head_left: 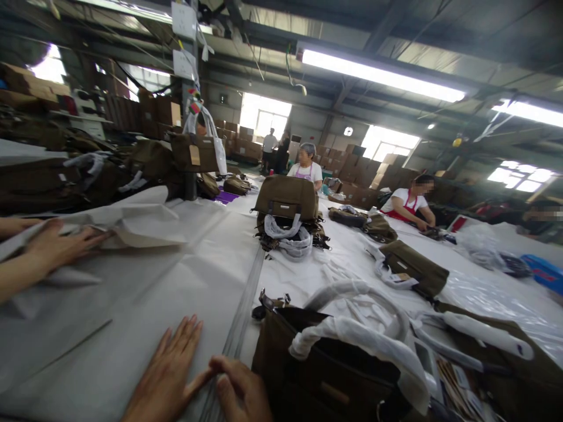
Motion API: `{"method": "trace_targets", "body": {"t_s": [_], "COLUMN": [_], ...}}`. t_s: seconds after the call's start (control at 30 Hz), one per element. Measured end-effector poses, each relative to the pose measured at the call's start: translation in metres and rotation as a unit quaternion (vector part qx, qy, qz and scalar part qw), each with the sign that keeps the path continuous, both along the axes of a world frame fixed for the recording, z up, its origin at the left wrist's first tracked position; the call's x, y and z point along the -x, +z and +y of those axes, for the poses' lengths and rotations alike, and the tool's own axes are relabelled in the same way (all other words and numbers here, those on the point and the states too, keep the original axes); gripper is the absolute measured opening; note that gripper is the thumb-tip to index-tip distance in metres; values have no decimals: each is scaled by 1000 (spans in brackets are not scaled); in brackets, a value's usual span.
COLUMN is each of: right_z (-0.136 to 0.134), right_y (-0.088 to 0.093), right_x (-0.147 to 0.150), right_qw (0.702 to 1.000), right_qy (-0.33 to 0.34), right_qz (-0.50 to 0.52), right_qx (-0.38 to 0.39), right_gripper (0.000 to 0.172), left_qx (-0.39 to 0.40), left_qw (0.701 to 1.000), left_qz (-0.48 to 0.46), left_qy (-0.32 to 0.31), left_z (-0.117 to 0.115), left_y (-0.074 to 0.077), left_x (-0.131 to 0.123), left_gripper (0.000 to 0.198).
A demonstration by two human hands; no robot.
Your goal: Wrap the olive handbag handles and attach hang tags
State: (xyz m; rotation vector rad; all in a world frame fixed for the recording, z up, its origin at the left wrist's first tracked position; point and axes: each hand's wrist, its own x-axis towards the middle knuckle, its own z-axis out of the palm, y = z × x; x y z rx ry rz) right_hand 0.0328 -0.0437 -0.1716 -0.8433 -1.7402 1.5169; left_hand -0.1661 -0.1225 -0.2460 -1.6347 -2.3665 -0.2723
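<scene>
My left hand (169, 369) lies flat on a white sheet (185, 275) that covers the table, fingers together and stretched out. Beside it, my right hand (241, 387) is curled, its thumb and forefinger bent in; what they hold, if anything, is hidden. The fingertips of my right hand meet the thumb of my left. Just right of my right hand stands a dark olive bag (308, 369) with its top open and its handles (365, 337) wrapped in white. A thin dark line (74, 346) runs across the sheet, left of my left hand.
At the left, another person's hands (53, 252) handle a raised fold of the sheet. A stack of olive bags (285, 199) stands mid-table, with more bags (409, 266) at the right. Co-workers (409, 202) work across the table. A post (190, 117) rises at the back left.
</scene>
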Motion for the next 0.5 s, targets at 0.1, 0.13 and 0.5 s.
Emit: {"method": "trace_targets", "body": {"t_s": [0.1, 0.13, 0.5], "right_z": [0, 0, 26], "right_y": [-25, -30, -13], "right_x": [8, 9, 56], "right_qw": [999, 999, 952], "right_qy": [-39, -34, 52], "right_qz": [-4, -3, 120], "right_qx": [-18, -36, 277], "right_gripper": [49, 46, 114], "left_qx": [61, 73, -46], "left_qw": [996, 995, 990], "left_qz": [-38, -49, -109], "left_qy": [46, 57, 70], "left_z": [3, 5, -4], "left_y": [16, 20, 59], "left_x": [-1, 0, 49], "left_gripper": [97, 101, 53]}}
